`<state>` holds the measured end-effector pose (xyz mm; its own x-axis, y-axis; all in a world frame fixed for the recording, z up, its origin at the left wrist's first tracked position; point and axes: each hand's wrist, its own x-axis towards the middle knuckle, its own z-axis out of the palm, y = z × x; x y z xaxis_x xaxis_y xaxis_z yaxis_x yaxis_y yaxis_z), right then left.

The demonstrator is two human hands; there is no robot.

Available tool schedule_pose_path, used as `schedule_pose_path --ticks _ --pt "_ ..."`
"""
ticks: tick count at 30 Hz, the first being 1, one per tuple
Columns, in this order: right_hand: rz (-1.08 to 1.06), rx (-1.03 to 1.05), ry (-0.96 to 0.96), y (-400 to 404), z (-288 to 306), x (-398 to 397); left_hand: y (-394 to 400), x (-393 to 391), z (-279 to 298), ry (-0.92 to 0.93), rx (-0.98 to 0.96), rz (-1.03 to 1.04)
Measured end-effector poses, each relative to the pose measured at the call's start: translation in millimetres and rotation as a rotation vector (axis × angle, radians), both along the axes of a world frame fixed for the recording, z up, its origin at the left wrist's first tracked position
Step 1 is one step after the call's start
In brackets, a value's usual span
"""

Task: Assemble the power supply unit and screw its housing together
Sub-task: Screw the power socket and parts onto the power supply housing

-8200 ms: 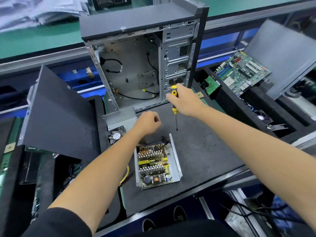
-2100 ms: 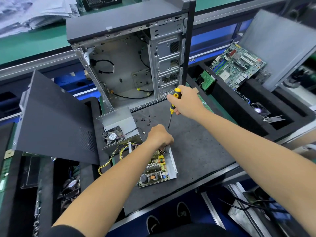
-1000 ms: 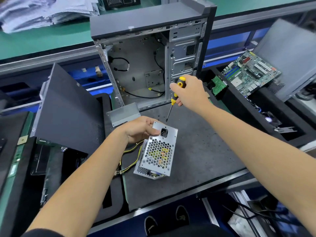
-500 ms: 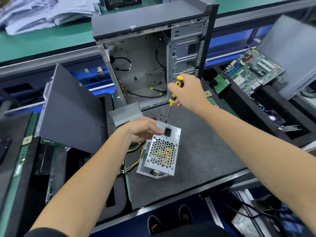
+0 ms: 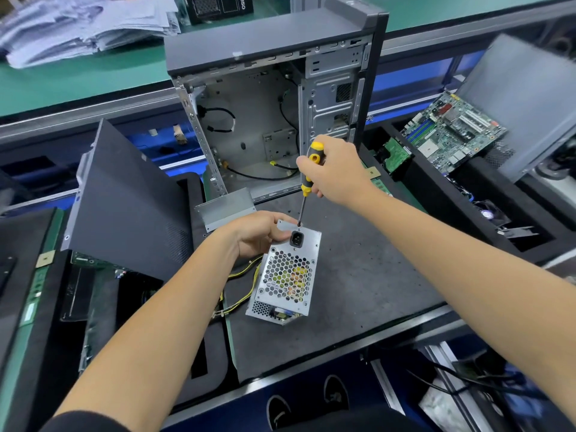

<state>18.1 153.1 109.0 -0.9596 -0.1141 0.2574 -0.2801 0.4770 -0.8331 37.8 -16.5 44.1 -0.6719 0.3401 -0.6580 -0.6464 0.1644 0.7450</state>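
The silver power supply unit [image 5: 285, 277] stands on the dark mat, its honeycomb grille and black power socket facing up. My left hand [image 5: 257, 233] grips its upper left edge beside the socket. My right hand [image 5: 335, 169] holds a yellow-and-black screwdriver [image 5: 307, 182] upright, with the tip touching the housing's top edge just above the socket. Yellow and black wires [image 5: 238, 283] trail out of the unit to the left. A bent grey metal cover piece [image 5: 226, 208] lies behind my left hand.
An open, empty computer case [image 5: 268, 120] stands at the back of the mat [image 5: 374, 275]. A dark side panel [image 5: 124, 198] leans at the left. A green motherboard [image 5: 452, 130] and another panel [image 5: 523, 104] rest in foam trays at the right.
The open unit was closed up and turned so its grille faces up, held by my left hand. My right hand lowered the screwdriver tip onto the housing's top edge.
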Motion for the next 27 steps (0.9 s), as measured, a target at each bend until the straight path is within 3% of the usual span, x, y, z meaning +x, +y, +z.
schedule_pose_path --ticks 23,27 --pt "0.037 0.057 0.039 1 2 17 -1 8 6 -0.033 -0.026 0.048" --pt "0.018 0.047 0.037 5 5 18 -2 9 0 0.107 -0.042 0.043"
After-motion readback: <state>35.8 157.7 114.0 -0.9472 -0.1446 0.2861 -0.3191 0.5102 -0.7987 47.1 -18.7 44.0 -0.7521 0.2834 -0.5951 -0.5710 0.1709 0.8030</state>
